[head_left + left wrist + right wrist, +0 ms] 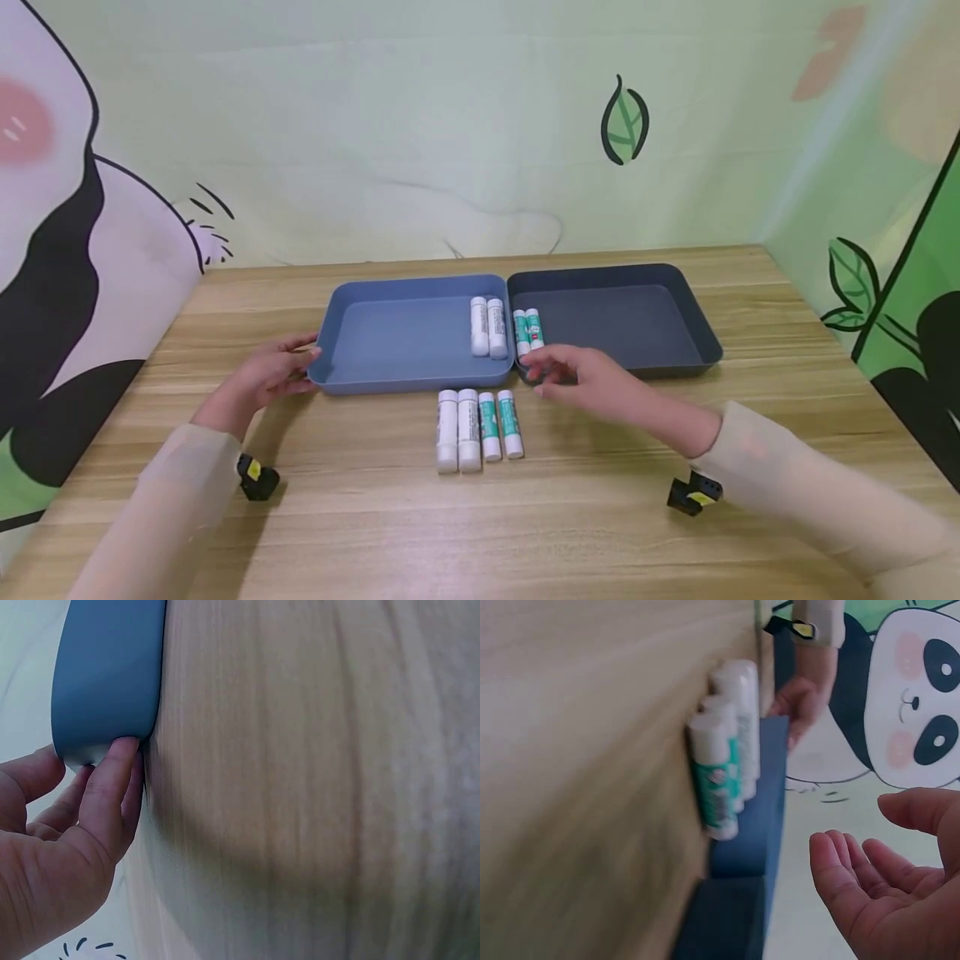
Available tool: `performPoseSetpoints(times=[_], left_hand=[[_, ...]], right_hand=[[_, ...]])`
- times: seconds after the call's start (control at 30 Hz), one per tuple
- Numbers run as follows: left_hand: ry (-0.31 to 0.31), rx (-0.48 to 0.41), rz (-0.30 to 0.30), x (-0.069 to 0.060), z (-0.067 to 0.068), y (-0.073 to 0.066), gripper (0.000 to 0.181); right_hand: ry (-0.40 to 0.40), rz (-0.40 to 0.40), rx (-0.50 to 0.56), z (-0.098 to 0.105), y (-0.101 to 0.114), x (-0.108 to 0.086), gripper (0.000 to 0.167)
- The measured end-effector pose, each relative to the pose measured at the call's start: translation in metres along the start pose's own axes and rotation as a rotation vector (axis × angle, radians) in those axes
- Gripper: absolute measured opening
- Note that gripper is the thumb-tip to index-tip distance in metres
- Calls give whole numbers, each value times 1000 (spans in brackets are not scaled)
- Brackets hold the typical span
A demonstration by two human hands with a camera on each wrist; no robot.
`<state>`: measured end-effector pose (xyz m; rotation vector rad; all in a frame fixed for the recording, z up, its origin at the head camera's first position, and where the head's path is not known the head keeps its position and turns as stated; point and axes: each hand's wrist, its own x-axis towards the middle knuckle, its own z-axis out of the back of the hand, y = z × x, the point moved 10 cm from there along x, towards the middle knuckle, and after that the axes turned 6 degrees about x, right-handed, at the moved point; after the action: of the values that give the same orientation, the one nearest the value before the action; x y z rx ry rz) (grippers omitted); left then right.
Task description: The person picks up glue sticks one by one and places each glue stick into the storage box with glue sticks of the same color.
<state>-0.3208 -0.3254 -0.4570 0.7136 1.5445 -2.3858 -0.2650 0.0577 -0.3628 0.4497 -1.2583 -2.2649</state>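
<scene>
My left hand (pixel 268 372) touches the left end of the blue tray (pixel 397 333), its thumb at the rim and fingertips (pixel 120 754) against the outer wall. Over the near left corner of the dark grey tray (pixel 611 321), my right hand (pixel 581 379) hovers with loosely bent fingers and nothing in them. Two white capped tubes (pixel 479 327) lie side by side at the blue tray's right end. Two thinner teal-and-white glue sticks (pixel 535 325) lie at the dark tray's left end, partly hidden by the right hand.
In front of the trays, two white tubes (pixel 447 433) and two teal glue sticks (pixel 511 425) lie in a row on the wooden table (pixel 360 517). The trays stand side by side near the table's back edge, before a printed cloth wall (pixel 337 150).
</scene>
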Motion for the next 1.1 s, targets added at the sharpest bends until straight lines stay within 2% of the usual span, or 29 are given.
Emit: performPoseSetpoints(times=[0.27,0.5,0.63,0.87,1.1], left_hand=[[16,-28,-17,-1,-2,-3,63],[24,-44,-81,1,-3,-5,67],[28,-44,-82,1,-3,-3,67],[32,-42,-75,-1,-4,-1,66],[15,-35,-65,1,-1,-4,65]], right_hand=[[20,-44,68,-19,-17,-3,47],[49,-131,135,-38,-32,-1,58],[49,-162,157,-48,-38,1,64],[5,-216,155,-57,-54,6,67],[-50,-224,107,-51,-54,13,70]])
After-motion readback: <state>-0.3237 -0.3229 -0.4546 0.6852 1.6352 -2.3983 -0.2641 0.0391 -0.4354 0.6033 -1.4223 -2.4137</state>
